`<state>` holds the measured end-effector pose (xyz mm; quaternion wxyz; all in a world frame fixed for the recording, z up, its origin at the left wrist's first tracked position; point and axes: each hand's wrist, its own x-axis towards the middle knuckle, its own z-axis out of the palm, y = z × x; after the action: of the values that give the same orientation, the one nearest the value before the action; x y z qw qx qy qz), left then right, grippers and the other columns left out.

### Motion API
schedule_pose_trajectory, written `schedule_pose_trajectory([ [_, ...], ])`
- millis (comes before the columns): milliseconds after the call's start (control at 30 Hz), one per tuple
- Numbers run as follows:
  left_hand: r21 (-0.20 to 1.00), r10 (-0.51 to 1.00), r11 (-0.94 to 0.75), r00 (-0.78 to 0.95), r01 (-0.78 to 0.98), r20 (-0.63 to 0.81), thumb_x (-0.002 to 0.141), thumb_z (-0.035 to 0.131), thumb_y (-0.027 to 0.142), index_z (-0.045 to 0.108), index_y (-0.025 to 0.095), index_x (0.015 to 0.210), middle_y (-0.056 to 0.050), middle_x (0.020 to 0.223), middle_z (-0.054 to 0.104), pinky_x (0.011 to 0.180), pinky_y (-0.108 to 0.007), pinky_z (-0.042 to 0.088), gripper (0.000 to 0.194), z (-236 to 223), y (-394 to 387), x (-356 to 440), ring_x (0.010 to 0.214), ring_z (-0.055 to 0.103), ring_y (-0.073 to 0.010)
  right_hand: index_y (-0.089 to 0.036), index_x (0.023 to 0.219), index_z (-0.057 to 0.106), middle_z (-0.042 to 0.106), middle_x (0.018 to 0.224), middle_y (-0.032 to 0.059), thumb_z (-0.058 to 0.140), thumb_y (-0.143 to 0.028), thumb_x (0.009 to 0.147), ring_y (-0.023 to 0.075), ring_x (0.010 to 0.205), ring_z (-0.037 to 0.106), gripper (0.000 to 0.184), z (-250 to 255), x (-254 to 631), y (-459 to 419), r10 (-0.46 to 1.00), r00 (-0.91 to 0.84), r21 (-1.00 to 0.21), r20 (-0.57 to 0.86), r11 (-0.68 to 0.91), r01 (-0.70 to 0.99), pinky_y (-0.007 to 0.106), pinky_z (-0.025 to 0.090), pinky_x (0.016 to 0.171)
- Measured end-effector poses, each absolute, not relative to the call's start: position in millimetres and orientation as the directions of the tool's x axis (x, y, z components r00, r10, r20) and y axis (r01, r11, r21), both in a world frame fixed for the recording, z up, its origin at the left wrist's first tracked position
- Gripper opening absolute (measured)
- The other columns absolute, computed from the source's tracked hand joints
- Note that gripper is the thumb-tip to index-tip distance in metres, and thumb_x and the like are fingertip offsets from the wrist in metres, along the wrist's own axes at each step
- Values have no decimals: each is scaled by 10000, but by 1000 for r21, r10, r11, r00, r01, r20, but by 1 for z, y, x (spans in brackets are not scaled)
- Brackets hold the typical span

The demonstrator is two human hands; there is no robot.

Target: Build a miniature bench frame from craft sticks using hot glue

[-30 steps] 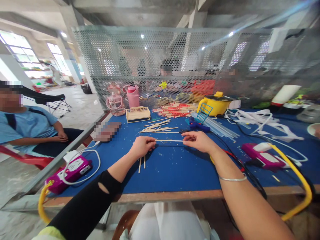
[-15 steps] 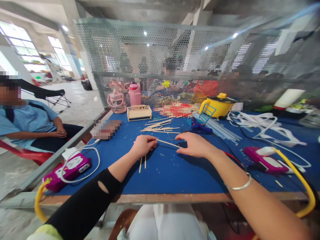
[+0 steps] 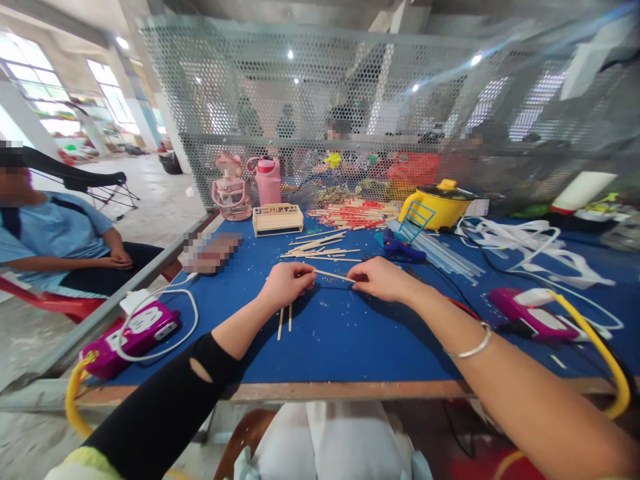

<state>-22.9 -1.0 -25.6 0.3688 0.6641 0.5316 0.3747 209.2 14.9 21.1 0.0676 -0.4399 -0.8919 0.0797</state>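
Note:
A thin wooden stick [image 3: 333,275] spans the gap between my hands, held a little above the blue tabletop. My left hand [image 3: 287,285] pinches its left end. At the right end, the fingers of my right hand [image 3: 377,279] are closed on the same stick. Two more wooden sticks [image 3: 285,321] lie on the table under my left hand, partly hidden by it. Just beyond my hands is a loose pile of wooden sticks [image 3: 320,250]. A blue glue gun [image 3: 403,248] rests past my right hand, near clear glue sticks [image 3: 453,257].
At the back stand a small wooden stick frame [image 3: 277,220], pink bottles [image 3: 267,181], red-tipped sticks [image 3: 350,213] and a yellow pot [image 3: 437,205]. Purple power strips [image 3: 135,337] with cables lie at both sides. White straps [image 3: 530,250] spread at right. A seated person [image 3: 75,240] is at left.
My right hand has closed its fingers on the stick's right end, where they were spread before. The stick appears slightly raised and more level. The camera view has shifted a little.

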Motion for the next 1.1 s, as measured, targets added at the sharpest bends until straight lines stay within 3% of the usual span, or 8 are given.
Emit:
schedule_pose_trajectory([
  [133, 765, 943, -332, 167, 551, 289, 792, 556, 380, 706, 173, 968, -34, 668, 704, 612, -244, 513, 310, -20, -6, -26, 599, 642, -153, -234, 910, 720, 718, 778, -4, 585, -243, 771, 150, 678, 615, 194, 28, 216, 14, 760, -647, -222, 51, 641, 735, 227, 406, 606],
  [267, 549, 839, -537, 334, 640, 430, 812, 528, 262, 710, 195, 946, -49, 914, 725, 797, -250, 498, 236, -22, -16, -26, 843, 665, -173, -214, 980, 715, 720, 914, 39, 560, -204, 801, 181, 823, 635, 237, 21, 224, 7, 716, -688, -148, 115, 698, 701, 250, 425, 711],
  [433, 302, 765, -643, 574, 704, 291, 821, 418, 125, 702, 192, 971, -59, 1049, 688, 874, -297, 486, 328, -28, -34, -20, 951, 639, -195, -213, 1000, 706, 695, 881, 61, 544, -220, 834, 187, 839, 619, 232, 4, 231, -4, 685, -724, -50, 81, 729, 683, 261, 429, 725],
  [700, 337, 833, -554, 503, 761, 232, 775, 418, 86, 662, 185, 1081, -43, 1068, 684, 915, -281, 461, 404, -4, -25, -32, 986, 623, -183, -203, 1066, 664, 676, 986, 72, 516, -372, 854, 210, 909, 612, 309, 16, 242, -3, 690, -705, -118, 168, 724, 680, 305, 451, 807],
  [767, 286, 873, -488, 468, 825, 140, 788, 498, 190, 670, 193, 1069, -63, 1059, 677, 909, -304, 457, 329, 0, -18, -36, 976, 621, -211, -185, 1053, 663, 672, 1012, 77, 470, -349, 872, 212, 929, 609, 312, 26, 259, 17, 765, -593, -109, 250, 631, 768, 319, 447, 841],
  [833, 247, 890, -454, 451, 856, 71, 757, 586, 299, 659, 193, 1092, -90, 1068, 654, 901, -330, 456, 358, -1, -13, -40, 965, 616, -236, -155, 1123, 623, 662, 1026, 114, 471, -265, 849, 241, 936, 606, 332, 33, 282, 45, 878, -387, -11, 281, 406, 914, 356, 448, 834],
  [933, 256, 879, -476, 468, 841, 94, 761, 599, 316, 619, 205, 1149, -95, 1122, 614, 915, -351, 442, 405, -8, -11, -42, 1004, 592, -237, -60, 1233, 510, 572, 1175, 230, 549, -175, 737, 322, 1038, 562, 511, 31, 313, 83, 979, -152, 192, 139, 124, 974, 400, 438, 835],
  [1100, 254, 863, -494, 433, 831, 260, 835, 512, 297, 628, 223, 1118, -79, 1083, 624, 860, -360, 467, 315, -18, -20, -40, 973, 578, -228, -116, 1189, 538, 626, 1125, 174, 575, -163, 677, 294, 969, 605, 516, 6, 327, 108, 996, -84, 190, -32, 89, 978, 354, 468, 781],
])
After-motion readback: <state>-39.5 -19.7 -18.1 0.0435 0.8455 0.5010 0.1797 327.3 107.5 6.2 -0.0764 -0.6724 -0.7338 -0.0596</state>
